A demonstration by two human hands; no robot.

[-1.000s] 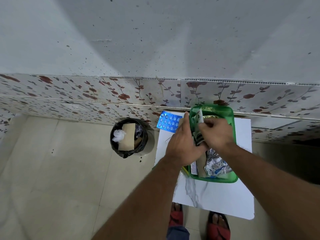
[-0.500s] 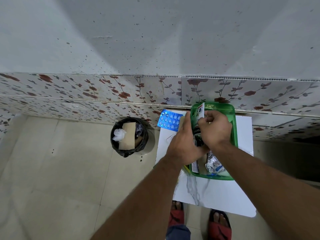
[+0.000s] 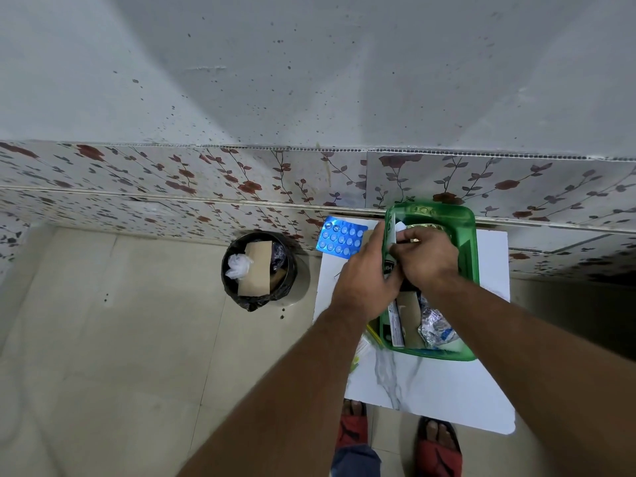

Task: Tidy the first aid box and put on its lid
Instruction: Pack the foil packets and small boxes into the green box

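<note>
Head view: white marbled table (image 3: 430, 390) against floral-tiled wall (image 3: 172, 180). Green first aid box (image 3: 469, 256), long axis toward wall, at far edge. Left hand (image 3: 364, 287) and right hand (image 3: 426, 259) jointly grasp a tube (image 3: 389, 266).

Single head-worn camera looks steeply down, close above the white table (image 3: 426, 390).

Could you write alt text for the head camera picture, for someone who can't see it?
Two hands, left hand and right hand, hold a small packet over an open green box on a white table; a blue blister pack lies beside it.
</note>
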